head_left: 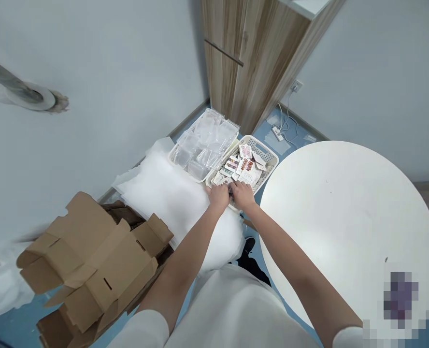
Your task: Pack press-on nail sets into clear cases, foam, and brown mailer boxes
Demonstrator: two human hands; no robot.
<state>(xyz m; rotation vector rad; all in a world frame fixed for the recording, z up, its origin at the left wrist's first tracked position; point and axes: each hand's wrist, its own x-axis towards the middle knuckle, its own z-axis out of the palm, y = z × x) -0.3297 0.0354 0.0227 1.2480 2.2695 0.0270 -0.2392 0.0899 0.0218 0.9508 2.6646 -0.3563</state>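
Observation:
Both my hands reach down to the near end of a white slotted basket point(268, 157) holding several small cards with coloured pieces on them point(244, 164). My left hand point(219, 195) and my right hand point(242, 194) sit side by side, fingers curled over the basket's near rim and the cards there. What the fingers hold is hidden between them. A clear plastic tray point(203, 145) full of clear plastic cases lies just left of the basket.
A round white table point(348, 222) stands to the right. White padded sheeting point(167, 193) lies under the tray. Folded cardboard boxes point(91, 261) pile at the lower left. A wooden cabinet point(247, 58) and a power strip point(278, 134) are behind.

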